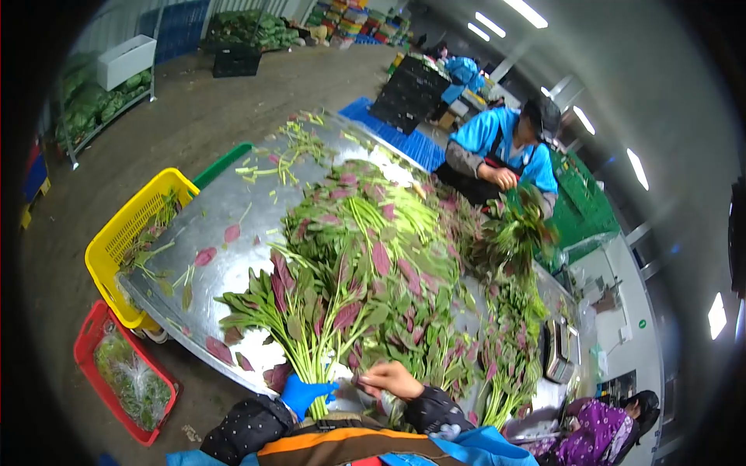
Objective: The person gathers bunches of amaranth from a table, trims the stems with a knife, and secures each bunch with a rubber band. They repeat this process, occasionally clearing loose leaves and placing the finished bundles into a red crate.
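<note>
Blue glove on the left hand (303, 394), and it's closed round the stems of 1 leafy bunch (315, 326), low in the head view at the near edge of the metal table (183, 233)! The grip is narrow, wrapped about the stalks, with green and purple leaves fanning out above. Just beside it comes the right hand (392, 380), bare, fingers bent and drawn in close; whether they pinch a leaf, I cannot tell.

So what's the score? That 1 bunch looks gathered, stems roughly together, but I see no tie on it. Beyond it, the big pile (373, 233) lies loose across the middle, leaves and stalks every which way, so by my reading far more is ungathered than gathered. More stalks (505, 373) lie on the right, near the scale (558, 353); whether they are sorted is hard to say. Stem scraps (287, 163) litter the far end, fallen leaves dot the bare metal, and greens sit in the yellow crate (136, 217) and the red crate (140, 431).

Across the table, a co-worker in blue (497, 132) has 1 hand at another bunch (517, 233), blurred at its edges
</note>
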Motion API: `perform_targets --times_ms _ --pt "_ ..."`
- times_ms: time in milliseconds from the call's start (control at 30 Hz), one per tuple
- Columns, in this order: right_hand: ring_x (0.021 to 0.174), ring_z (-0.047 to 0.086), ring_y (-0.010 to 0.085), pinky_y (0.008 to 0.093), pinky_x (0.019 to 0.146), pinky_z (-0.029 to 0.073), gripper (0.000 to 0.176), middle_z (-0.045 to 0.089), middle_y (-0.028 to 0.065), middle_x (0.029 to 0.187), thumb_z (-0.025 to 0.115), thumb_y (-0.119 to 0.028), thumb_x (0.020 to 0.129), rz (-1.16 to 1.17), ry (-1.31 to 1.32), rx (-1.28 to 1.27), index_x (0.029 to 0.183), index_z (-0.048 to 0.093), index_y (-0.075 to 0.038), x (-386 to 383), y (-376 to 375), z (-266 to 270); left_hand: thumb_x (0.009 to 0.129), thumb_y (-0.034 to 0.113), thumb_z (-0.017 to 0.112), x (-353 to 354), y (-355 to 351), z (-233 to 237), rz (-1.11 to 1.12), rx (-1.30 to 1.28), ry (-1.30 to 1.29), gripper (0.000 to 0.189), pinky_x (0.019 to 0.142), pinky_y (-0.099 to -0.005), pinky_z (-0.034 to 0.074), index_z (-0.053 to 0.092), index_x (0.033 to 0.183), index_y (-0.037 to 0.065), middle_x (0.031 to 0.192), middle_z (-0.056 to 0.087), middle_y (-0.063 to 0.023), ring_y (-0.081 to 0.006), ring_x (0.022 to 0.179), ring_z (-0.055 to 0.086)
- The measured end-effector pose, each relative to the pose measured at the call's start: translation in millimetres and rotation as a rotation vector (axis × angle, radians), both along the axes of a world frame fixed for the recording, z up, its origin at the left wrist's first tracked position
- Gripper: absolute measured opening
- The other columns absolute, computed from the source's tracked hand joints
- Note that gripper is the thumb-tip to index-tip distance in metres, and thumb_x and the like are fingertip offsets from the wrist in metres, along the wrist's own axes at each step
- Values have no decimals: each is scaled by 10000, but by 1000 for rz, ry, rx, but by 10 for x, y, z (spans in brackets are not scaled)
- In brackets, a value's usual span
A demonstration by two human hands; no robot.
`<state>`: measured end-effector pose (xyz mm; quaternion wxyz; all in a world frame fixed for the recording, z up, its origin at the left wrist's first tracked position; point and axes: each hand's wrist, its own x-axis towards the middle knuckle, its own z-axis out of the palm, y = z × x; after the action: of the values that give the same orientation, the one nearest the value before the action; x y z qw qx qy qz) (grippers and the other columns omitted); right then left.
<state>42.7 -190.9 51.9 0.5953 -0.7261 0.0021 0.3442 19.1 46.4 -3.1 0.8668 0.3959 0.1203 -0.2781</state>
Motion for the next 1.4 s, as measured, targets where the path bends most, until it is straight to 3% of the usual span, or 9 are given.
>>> perform_targets --times_ms 133,333,400,567,833,933,1167,1333,1400 --pt "592 570 97 192 491 443 244 634 74 783 600 -133 870 -682 -2 1079 1070 580 7 31 -829 128 754 20 697 106 79 -102 -98 87 -135 340 551 -294 508 562 1062 -33 845 643 -120 -196 650 634" --pt "740 650 237 320 651 508 371 647 225 849 744 -251 724 37 -425 -1761 1038 659 -72 70 -1119 589 747 24 675 405 593 114 -379 317 -311 324 587 -301 511 597 1060 -6 849 654 -97 -164 652 612" --pt "609 595 163 283 529 456 189 641 104 743 622 -187 824 -455 -680 -625 816 630 2 192 -1206 966 753 99 691 558 881 390 -453 334 -573 359 656 -302 504 609 1092 13 857 666 -66 -149 738 604" --pt "718 586 154 291 692 466 534 622 89 798 600 -461 824 -97 -807 23 1050 586 22 699 -383 2039 715 143 709 1081 1144 1372 -1121 787 -725 259 542 -284 503 650 926 4 744 655 -85 -124 591 595" --pt "1160 476 243 350 999 363 885 510 184 1257 739 -473 701 1055 -342 -112 1311 376 55 1043 831 1195 706 73 729 1270 840 1710 -1494 700 -667 327 510 -258 475 619 1011 22 767 645 -64 -103 601 565" --pt "1143 429 155 328 987 350 876 482 100 1282 815 -301 665 990 399 321 1323 347 37 871 662 688 677 98 756 1394 876 1622 -1549 763 -771 340 495 -266 461 638 990 37 722 643 -60 -106 591 576" --pt "1098 469 135 308 953 382 785 534 67 1196 845 -117 590 780 55 161 1256 442 -15 263 569 582 604 117 783 1597 705 1465 -1702 728 -907 472 596 -353 520 629 1048 73 801 659 -105 -218 666 629" --pt "998 567 165 308 874 452 632 598 93 1099 706 -27 643 347 -192 98 1225 465 21 180 466 594 604 201 787 1895 1004 1476 -906 1205 -1324 625 830 -363 478 570 1180 91 1047 637 -104 -215 940 606" --pt "1142 488 213 323 951 407 709 504 111 1255 657 -35 668 261 538 108 1316 376 25 343 53 -73 635 175 771 2074 1160 1259 -298 1814 -1375 669 881 -360 459 519 1251 114 1152 585 -115 -251 1036 575"
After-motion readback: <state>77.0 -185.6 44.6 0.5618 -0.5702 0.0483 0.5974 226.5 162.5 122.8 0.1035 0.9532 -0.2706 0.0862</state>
